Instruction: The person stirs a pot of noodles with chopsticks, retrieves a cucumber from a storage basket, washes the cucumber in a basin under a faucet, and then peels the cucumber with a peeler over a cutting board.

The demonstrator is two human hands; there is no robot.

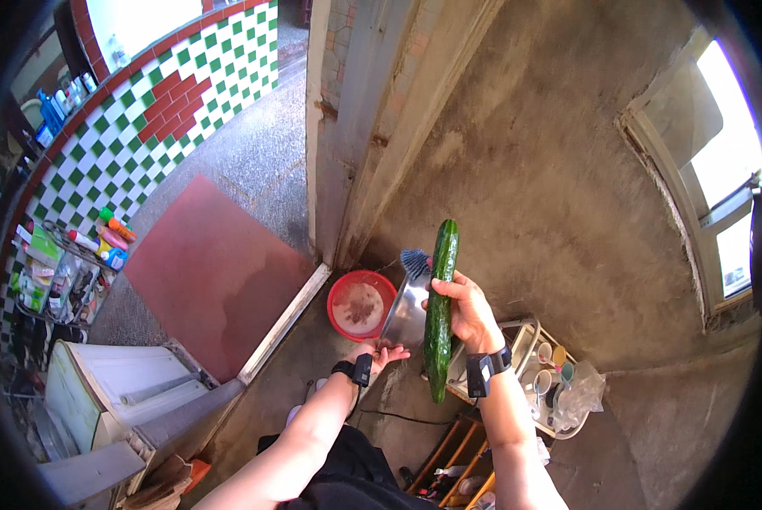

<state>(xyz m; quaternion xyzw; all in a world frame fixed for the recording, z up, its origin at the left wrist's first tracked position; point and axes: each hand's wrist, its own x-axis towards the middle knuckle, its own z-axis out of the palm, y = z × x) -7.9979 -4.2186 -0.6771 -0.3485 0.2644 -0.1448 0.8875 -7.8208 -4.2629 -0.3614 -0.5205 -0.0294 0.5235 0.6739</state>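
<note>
My right hand (pixel 467 309) grips a long dark green cucumber (pixel 443 312), held upright with the thumb across its front. Behind the cucumber is a broad shiny metal blade (pixel 408 312), perhaps a kitchen knife, with a blue knitted cloth (pixel 415 262) at its upper end. The cucumber and fingers partly cover it, so what supports it is hidden. Near the blade's lower end, my left hand (pixel 374 354) has its fingers spread and appears to hold nothing; whether it touches the metal is unclear. Both wrists wear black strapped devices.
Below stands a red plastic basin (pixel 363 306) with cloudy water, beside a raised doorway sill (pixel 285 325). To the right, a cart (pixel 514 344) carries several mugs and a plastic bag (pixel 578 395). A slatted wooden rack (pixel 448 456) is near my legs. A dark cable (pixel 406 417) crosses the floor.
</note>
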